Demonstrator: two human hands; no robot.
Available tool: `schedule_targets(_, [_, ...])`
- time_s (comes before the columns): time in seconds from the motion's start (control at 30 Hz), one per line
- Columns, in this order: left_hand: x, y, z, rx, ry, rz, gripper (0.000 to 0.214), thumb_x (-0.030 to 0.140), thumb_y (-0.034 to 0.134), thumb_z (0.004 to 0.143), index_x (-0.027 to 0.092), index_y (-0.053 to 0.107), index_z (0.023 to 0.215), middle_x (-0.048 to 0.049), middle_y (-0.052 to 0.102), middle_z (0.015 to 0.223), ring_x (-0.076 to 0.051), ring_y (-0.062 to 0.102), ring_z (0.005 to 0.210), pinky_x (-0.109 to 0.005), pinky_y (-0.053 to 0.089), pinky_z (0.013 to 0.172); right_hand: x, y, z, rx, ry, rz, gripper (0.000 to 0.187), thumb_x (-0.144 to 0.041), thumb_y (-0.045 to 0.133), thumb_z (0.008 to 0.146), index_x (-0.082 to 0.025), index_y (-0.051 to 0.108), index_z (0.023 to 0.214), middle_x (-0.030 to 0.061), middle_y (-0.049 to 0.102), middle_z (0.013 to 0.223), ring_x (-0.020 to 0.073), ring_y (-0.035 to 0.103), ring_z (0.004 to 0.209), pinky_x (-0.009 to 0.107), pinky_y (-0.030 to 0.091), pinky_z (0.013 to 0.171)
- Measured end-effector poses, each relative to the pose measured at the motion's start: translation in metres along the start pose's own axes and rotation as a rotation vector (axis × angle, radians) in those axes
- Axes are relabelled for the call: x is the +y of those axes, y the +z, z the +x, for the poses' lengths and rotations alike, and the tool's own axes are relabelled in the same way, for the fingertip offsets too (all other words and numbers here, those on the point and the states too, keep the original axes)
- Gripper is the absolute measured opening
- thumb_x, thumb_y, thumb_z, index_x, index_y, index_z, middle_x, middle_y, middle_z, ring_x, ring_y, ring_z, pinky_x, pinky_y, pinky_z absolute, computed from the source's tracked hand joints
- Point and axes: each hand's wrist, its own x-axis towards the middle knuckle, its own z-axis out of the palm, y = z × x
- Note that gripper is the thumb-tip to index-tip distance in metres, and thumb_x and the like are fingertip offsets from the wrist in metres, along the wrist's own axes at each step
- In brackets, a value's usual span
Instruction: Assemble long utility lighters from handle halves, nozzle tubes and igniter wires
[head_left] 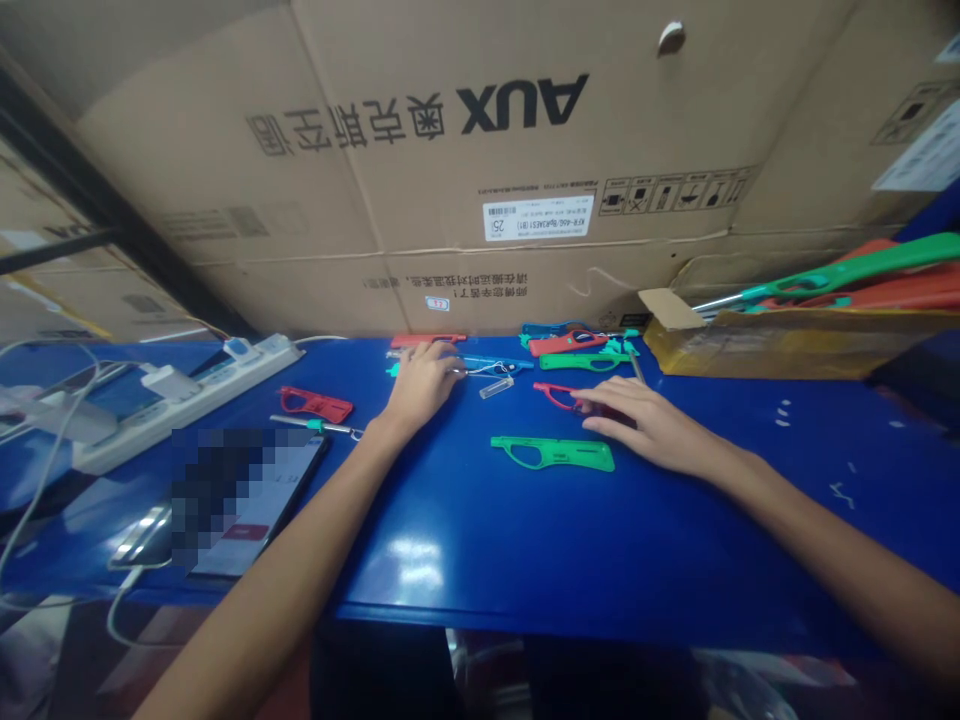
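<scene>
My left hand [425,382] is over the back of the blue table, fingers curled down among small parts. What they pinch is hidden. Beside its fingertips lies a blue lighter casing [517,365] with thin white wire on it, and a small clear plastic piece [496,388] rests closer to me. My right hand [651,422] has its fingers and thumb around a pinkish-red lighter casing [556,396]; the palm covers much of the casing. In front of that hand, a green lighter casing [559,453] lies flat.
Several more casings lie at the back, including a red one [568,343] and a green one [574,362]. A cardboard box [757,345] of long lighters stands right. On the left are a red casing [316,404], a metal tube [296,423], a tablet [289,480] and a power strip [199,395].
</scene>
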Motion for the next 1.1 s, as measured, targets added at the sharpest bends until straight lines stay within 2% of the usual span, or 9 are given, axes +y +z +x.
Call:
schedule_targets(0.27, [0.002, 0.005, 0.002, -0.022, 0.002, -0.058, 0.013, 0.026, 0.063, 0.096, 0.019, 0.073, 0.101, -0.0099, 0.067, 0.118, -0.028, 0.061, 0.11, -0.042, 0.045, 0.096, 0.0, 0.002, -0.001, -0.001, -0.007, -0.02, 0.05, -0.054, 0.05, 0.101, -0.025, 0.059, 0.141, 0.0101, 0.072, 0.121, 0.0291, 0.064, 0.111, 0.051, 0.051, 0.098])
schedule_targets(0.43, [-0.007, 0.006, 0.0, -0.02, -0.024, -0.095, 0.014, 0.03, 0.062, 0.098, 0.02, 0.069, 0.105, -0.0101, 0.065, 0.122, -0.029, 0.058, 0.118, -0.044, 0.042, 0.1, 0.006, 0.005, -0.001, 0.01, -0.016, -0.022, 0.045, -0.05, 0.052, 0.1, -0.027, 0.061, 0.138, 0.0094, 0.072, 0.123, 0.0297, 0.065, 0.114, 0.051, 0.052, 0.099])
schedule_targets(0.53, [-0.004, 0.001, 0.001, 0.039, -0.036, -0.118, 0.009, 0.026, 0.061, 0.098, 0.02, 0.067, 0.1, -0.0108, 0.064, 0.124, -0.029, 0.057, 0.12, -0.046, 0.038, 0.105, 0.005, 0.007, -0.002, 0.024, -0.009, -0.004, 0.045, -0.048, 0.053, 0.101, -0.029, 0.057, 0.141, 0.0095, 0.067, 0.131, 0.0297, 0.062, 0.123, 0.051, 0.052, 0.103])
schedule_targets(0.63, [0.004, -0.007, 0.004, 0.118, -0.048, -0.171, 0.011, 0.026, 0.054, 0.102, 0.02, 0.063, 0.106, -0.01, 0.068, 0.12, -0.026, 0.062, 0.115, -0.041, 0.04, 0.102, -0.002, 0.007, -0.002, 0.087, 0.004, 0.001, 0.05, -0.047, 0.053, 0.1, -0.031, 0.049, 0.147, 0.0113, 0.055, 0.145, 0.0316, 0.055, 0.133, 0.054, 0.049, 0.108])
schedule_targets(0.73, [0.015, -0.014, 0.005, 0.151, -0.052, -0.222, 0.016, 0.03, 0.049, 0.104, 0.021, 0.061, 0.111, -0.0078, 0.073, 0.106, -0.023, 0.068, 0.098, -0.034, 0.046, 0.09, -0.008, 0.004, -0.001, 0.177, 0.003, -0.008, 0.054, -0.045, 0.054, 0.1, -0.032, 0.043, 0.151, 0.0122, 0.046, 0.151, 0.0335, 0.05, 0.138, 0.057, 0.045, 0.113])
schedule_targets(0.9, [0.037, -0.022, -0.001, 0.147, -0.036, -0.266, 0.02, 0.035, 0.048, 0.105, 0.023, 0.062, 0.113, -0.0032, 0.074, 0.09, -0.02, 0.07, 0.082, -0.025, 0.046, 0.074, -0.011, -0.001, 0.0, 0.285, 0.031, 0.043, 0.059, -0.043, 0.056, 0.1, -0.034, 0.036, 0.154, 0.0129, 0.042, 0.153, 0.0323, 0.057, 0.128, 0.058, 0.047, 0.11])
schedule_targets(0.97, [0.047, -0.023, -0.003, 0.122, 0.009, -0.304, 0.022, 0.035, 0.047, 0.105, 0.023, 0.064, 0.113, -0.0037, 0.075, 0.091, -0.019, 0.07, 0.081, -0.025, 0.046, 0.073, -0.011, -0.002, 0.001, 0.316, 0.049, 0.075, 0.064, -0.044, 0.057, 0.099, -0.034, 0.032, 0.156, 0.0136, 0.039, 0.155, 0.0322, 0.058, 0.125, 0.058, 0.049, 0.108])
schedule_targets(1.1, [0.066, -0.024, -0.008, 0.047, 0.149, -0.375, 0.028, 0.038, 0.042, 0.106, 0.023, 0.064, 0.116, -0.0071, 0.075, 0.106, -0.02, 0.07, 0.089, -0.029, 0.049, 0.078, -0.012, -0.003, 0.0, 0.361, 0.072, 0.095, 0.074, -0.047, 0.062, 0.095, -0.033, 0.028, 0.159, 0.0135, 0.035, 0.161, 0.0354, 0.051, 0.136, 0.058, 0.047, 0.11])
